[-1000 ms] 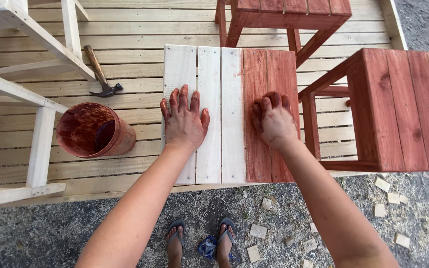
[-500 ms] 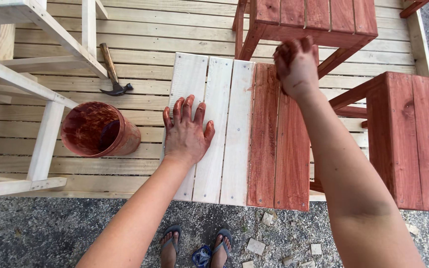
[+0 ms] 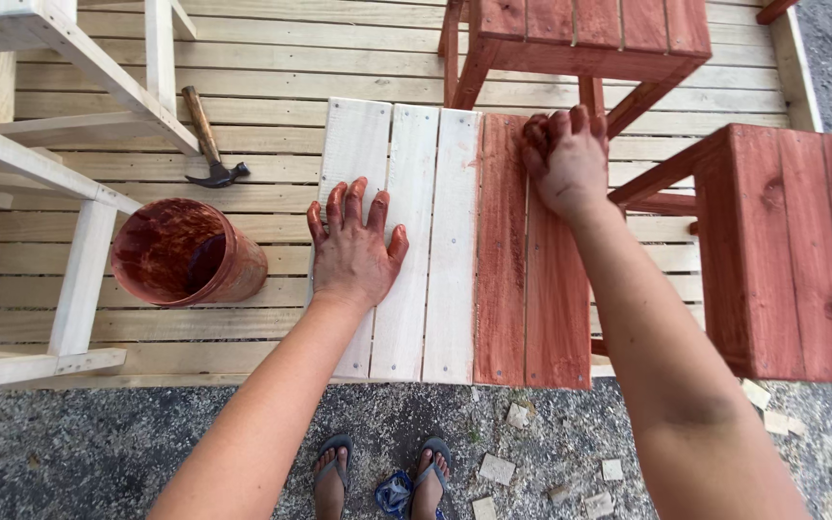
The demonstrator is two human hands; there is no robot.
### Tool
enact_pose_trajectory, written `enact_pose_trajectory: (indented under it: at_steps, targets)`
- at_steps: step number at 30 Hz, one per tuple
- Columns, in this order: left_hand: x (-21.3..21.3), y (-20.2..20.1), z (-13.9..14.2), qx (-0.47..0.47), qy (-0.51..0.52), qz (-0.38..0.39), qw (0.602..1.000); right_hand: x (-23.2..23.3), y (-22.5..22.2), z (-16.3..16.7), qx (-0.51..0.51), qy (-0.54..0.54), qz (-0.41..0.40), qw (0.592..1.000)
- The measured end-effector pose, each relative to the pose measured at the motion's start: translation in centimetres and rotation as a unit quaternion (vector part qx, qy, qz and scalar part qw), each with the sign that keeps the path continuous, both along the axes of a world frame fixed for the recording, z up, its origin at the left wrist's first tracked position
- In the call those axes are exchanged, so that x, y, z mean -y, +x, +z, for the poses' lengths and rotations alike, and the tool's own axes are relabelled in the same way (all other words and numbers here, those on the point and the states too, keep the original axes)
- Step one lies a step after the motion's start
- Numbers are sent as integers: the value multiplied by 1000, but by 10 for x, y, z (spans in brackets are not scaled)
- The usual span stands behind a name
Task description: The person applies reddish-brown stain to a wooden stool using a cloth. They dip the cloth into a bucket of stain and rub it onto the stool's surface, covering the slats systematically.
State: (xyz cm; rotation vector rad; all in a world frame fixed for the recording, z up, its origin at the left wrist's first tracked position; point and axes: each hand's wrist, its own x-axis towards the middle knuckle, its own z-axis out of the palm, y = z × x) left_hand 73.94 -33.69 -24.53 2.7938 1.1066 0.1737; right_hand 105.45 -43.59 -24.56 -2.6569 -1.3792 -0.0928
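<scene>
A slatted wooden panel [image 3: 435,241] lies in front of me; its three left planks are bare pale wood and its two right planks [image 3: 522,289] are stained red-brown. My left hand [image 3: 353,250], smeared with stain, rests flat with fingers spread on the pale planks. My right hand [image 3: 565,159], also stained, is curled into a fist pressed on the far end of the red planks. Anything under its fingers is hidden.
A stain-coated bucket [image 3: 185,255] stands left of the panel on a pale plank deck [image 3: 272,58]. A hammer [image 3: 209,144] lies beyond it. Unpainted wooden frames [image 3: 60,116] stand at the left, red-stained stools [image 3: 792,250] at the right and back. Gravel, wood scraps and my sandalled feet are below.
My right hand slid from the near-middle of the red planks up to their far end and stays there. The left hand stays flat on the pale planks.
</scene>
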Motion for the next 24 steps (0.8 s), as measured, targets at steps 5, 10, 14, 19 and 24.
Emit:
enact_pose_trajectory:
  at_steps: [5,10,14,19,24]
  targets:
    - [0,-1,4,5,-22,-1,1000,63,-50,-1,-18,-42,-4,999]
    - [-1,-1,4,26,-5,-10,1000,121,-116,13,-3,-13,6,1000]
    - [-1,-1,-1,28,5,-12,1000,163,-159,16,-27,1,11,1000]
    - [-2,0,-6,32,14,-20,999,203,-196,16,-47,9,9,999]
    - [-3,3,-6,13,33,-38,999,225,-215,27,-74,32,25,996]
